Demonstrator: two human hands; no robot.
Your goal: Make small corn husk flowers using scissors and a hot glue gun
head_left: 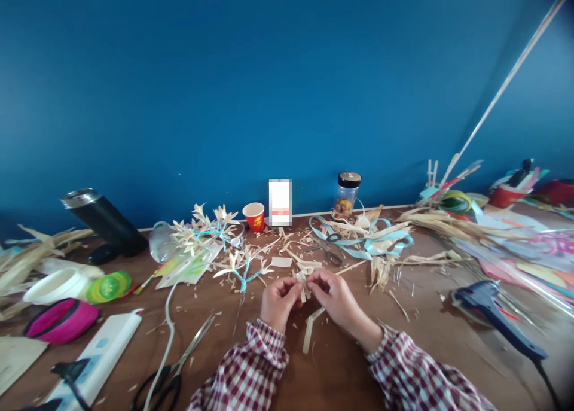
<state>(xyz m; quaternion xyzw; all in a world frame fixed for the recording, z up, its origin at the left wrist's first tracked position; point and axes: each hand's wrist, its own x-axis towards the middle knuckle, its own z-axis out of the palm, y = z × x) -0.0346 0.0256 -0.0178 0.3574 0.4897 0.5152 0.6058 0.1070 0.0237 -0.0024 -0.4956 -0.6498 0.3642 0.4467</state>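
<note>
Over the middle of the brown table, my left hand (278,303) and my right hand (337,300) meet at a small piece of pale dried husk (302,280). The fingertips of each hand are closed on it, from the left and from the right. Below them lies a loose bent husk strip (308,333). Just beyond my left hand are a small pale rectangular piece (281,262) and a husk flower sprig (243,272) with a blue-wrapped stem. Husk scraps are scattered all around.
Black-handled scissors (174,369) and a white power strip (96,357) lie at the left, near a dark bottle (107,222). A red paper cup (254,217) and a lidded jar (347,195) stand by the blue wall. A blue glue gun (497,315) lies at the right.
</note>
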